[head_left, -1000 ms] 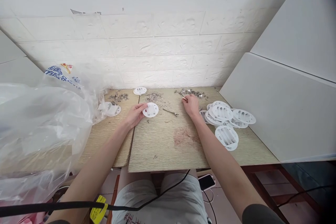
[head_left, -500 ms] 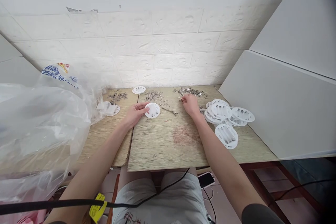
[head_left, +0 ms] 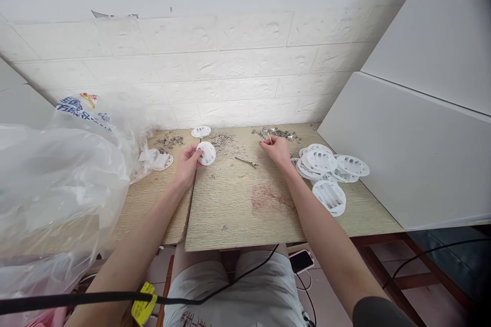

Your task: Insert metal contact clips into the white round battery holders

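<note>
From the head camera, the left hand (head_left: 188, 159) holds a round white plastic disc (head_left: 206, 153) lifted and tilted off the pale wood-grain tabletop (head_left: 238, 204), fingers closed on its left edge. The right hand (head_left: 276, 149) is pinched together on what looks like a small metal contact piece (head_left: 269, 138), too small to be sure of, right at the scattered heap of small silvery metal pieces (head_left: 278, 134) by the white brick wall. A second heap of metal bits (head_left: 224, 140) lies between the hands, thin metal tweezers (head_left: 246, 162) just below it. To the right sits a pile of round white plastic discs (head_left: 328, 171); a crumpled clear plastic bag (head_left: 57, 184) fills the left. Doing this well probably means steadying the disc by its rim, slots facing up, and gripping a single piece only.
</note>
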Demonstrator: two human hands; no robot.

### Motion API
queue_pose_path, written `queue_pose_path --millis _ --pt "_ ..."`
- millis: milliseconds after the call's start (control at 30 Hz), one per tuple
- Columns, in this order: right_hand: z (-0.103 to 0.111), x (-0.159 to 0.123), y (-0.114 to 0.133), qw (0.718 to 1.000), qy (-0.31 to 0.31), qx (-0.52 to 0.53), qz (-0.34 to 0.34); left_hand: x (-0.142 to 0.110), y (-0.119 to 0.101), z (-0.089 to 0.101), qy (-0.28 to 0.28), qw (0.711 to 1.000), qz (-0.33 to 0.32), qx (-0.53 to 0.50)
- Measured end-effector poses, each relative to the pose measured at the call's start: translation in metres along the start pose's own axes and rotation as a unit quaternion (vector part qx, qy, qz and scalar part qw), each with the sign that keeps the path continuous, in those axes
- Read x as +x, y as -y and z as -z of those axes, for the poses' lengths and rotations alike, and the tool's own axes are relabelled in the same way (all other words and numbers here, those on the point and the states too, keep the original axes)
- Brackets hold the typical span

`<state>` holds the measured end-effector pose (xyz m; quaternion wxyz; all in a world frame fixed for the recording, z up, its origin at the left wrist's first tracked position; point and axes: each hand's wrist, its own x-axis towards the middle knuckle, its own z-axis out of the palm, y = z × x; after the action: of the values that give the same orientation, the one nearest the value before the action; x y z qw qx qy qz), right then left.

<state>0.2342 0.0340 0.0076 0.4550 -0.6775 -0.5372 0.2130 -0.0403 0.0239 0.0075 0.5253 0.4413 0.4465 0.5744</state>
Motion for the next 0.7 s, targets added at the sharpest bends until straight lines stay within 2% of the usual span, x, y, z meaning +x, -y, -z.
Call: queue_pose_path --millis 100,267,333,433,567,700 --pt "0.000 -0.004 0.004 0.994 0.017 0.105 -0.018 0.003 0.005 0.002 -0.013 1.000 0.004 0.006" --pt "-0.006 -0.012 0.012 0.969 0.096 0.225 -0.008 0.005 0.011 0.004 0.005 1.000 -0.019 0.006" --pt "-0.013 -0.018 0.017 0.957 0.117 0.266 -0.016 0.003 0.011 0.003 0.026 0.998 -0.053 0.016" --pt "-0.028 -0.033 0.028 0.930 0.167 0.328 -0.016 -0.003 0.010 0.000 0.066 0.986 -0.139 0.058" --pt "-0.045 -0.055 0.045 0.902 0.215 0.373 0.023 -0.011 0.007 -0.002 0.090 0.943 -0.273 0.168" --pt "-0.054 -0.073 0.055 0.905 0.195 0.374 0.047 -0.017 0.006 -0.003 0.102 0.862 -0.420 0.266"
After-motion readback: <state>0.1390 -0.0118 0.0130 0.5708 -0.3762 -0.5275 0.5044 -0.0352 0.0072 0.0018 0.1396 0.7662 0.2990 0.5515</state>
